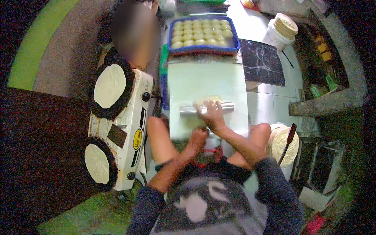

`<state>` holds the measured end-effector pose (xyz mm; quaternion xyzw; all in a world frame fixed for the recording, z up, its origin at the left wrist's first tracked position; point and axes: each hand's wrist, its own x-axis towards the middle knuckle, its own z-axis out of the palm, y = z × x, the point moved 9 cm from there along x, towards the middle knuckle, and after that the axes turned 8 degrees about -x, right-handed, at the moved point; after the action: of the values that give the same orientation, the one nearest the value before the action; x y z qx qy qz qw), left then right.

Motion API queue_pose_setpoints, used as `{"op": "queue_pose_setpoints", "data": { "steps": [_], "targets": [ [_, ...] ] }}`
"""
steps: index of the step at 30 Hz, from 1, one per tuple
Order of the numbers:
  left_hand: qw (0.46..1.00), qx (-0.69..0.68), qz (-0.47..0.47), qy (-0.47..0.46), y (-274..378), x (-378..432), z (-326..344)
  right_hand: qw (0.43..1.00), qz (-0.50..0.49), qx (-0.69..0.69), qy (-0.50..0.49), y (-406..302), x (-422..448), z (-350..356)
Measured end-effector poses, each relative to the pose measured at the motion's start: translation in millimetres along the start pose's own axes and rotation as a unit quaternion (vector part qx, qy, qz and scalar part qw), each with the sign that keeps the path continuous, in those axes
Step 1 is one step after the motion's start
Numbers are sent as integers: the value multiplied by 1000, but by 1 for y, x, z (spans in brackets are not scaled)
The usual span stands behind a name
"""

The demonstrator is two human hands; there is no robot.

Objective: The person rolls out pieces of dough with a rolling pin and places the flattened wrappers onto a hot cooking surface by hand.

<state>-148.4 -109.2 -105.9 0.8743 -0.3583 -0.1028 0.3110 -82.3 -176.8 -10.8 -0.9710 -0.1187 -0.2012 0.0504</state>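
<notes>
A shiny metal rolling pin [184, 110] lies crosswise on a pale, smooth board [205, 76] in front of me. My right hand [212, 116] is over the pin's middle, fingers bent across it. Just beyond the fingertips is a piece of dough [212, 99], partly hidden by the hand and pin. My left hand [200, 135] is curled at the board's near edge, between my knees. It is blurred, and whether anything is inside it does not show.
At the board's far end sits a blue tray [204, 50] of dough balls. On my left, a two-burner stove [129, 164] carries flat dough rounds [110, 86] on dark pans; a person is beyond it. Stacked flatbreads [280, 144] with a dark spatula [290, 136] are at right.
</notes>
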Motion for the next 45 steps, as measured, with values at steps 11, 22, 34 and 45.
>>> {"op": "queue_pose_setpoints", "data": {
  "steps": [11,22,34,45],
  "targets": [
    [999,5,-32,-16,-2,8,-10,998,63,4,-24,2,8,19],
    [997,-66,-18,36,2,5,-31,994,103,-14,-41,7,18,23],
    [999,-9,28,24,17,14,-31,953,250,169,34,66,51,43],
    [999,31,15,41,14,16,-21,963,261,48,-36,54,34,12]
  ]
}}
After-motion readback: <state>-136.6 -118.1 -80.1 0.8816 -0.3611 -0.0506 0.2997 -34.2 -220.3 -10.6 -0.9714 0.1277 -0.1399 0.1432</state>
